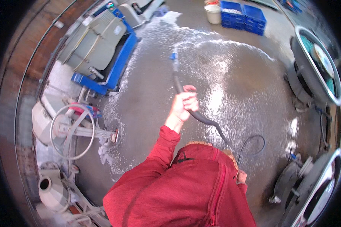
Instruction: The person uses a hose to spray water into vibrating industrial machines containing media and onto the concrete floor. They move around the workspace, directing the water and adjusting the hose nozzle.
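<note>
My left hand (185,102) is wrapped round a dark hose (206,121), held out in front of me over a wet floor. The hose runs forward from my fist and ends in a blue nozzle (173,56). Behind the fist it sags, then bends into a loose loop close to my right side. Only a small part of my right hand (241,176) shows beside my red jacket; its fingers are mostly hidden. The hose passes near that hand, but whether the two touch is unclear.
White foam (231,43) and water spread over the floor (147,87). At left stand a grey drum (94,41) in a blue frame and a machine with a handwheel (72,156). Blue crates (254,19) and a white bucket (213,14) are far ahead. Large round machines (310,81) line the right.
</note>
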Motion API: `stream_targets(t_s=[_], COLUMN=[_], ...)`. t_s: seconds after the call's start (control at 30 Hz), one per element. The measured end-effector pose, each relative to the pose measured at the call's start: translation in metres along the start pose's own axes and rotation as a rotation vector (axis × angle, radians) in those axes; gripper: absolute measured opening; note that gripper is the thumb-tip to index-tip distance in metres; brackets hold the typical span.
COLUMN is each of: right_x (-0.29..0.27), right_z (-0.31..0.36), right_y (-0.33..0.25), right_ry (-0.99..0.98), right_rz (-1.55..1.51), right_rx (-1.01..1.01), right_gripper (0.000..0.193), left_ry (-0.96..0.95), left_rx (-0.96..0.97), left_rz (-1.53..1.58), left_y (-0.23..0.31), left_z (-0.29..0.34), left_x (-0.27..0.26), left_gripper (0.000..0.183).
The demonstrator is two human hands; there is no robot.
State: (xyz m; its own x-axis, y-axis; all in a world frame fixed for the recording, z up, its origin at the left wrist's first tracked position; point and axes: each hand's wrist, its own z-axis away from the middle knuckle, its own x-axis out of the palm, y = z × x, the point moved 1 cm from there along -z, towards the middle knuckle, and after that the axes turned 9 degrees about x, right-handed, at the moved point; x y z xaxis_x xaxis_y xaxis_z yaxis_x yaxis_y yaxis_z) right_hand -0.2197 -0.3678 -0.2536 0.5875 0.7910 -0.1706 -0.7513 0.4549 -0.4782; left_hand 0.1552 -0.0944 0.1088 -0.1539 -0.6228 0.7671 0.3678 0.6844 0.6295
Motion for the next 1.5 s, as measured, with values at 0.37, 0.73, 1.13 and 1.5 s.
stream_targets(t_s=[0.37, 0.73, 1.13, 1.5], right_x=[-0.049, -0.118, -0.132, 0.030], right_z=[-0.049, -0.067, -0.051, -0.111], right_y=[-0.055, -0.050, -0.069, -0.187], right_ry=[-0.087, -0.027, -0.077, -0.071], right_rz=[0.070, 0.172, 0.114, 0.043], right_rx=[0.090, 0.050, 0.226, 0.123], right_gripper=[0.019, 0.016, 0.009, 0.010], left_ry=[-0.207, 0.056, -0.004, -0.294], left_rx=[0.154, 0.246, 0.030, 0.037], left_rz=[0.118, 0.150, 0.263, 0.336], left_y=[0.011, -0.020, -0.047, 0.044], left_z=[0.011, -0.008, -0.060, -0.205], left_x=[0.065, 0.089, 0.096, 0.069], left_gripper=[0.021, 0.014, 0.016, 0.019])
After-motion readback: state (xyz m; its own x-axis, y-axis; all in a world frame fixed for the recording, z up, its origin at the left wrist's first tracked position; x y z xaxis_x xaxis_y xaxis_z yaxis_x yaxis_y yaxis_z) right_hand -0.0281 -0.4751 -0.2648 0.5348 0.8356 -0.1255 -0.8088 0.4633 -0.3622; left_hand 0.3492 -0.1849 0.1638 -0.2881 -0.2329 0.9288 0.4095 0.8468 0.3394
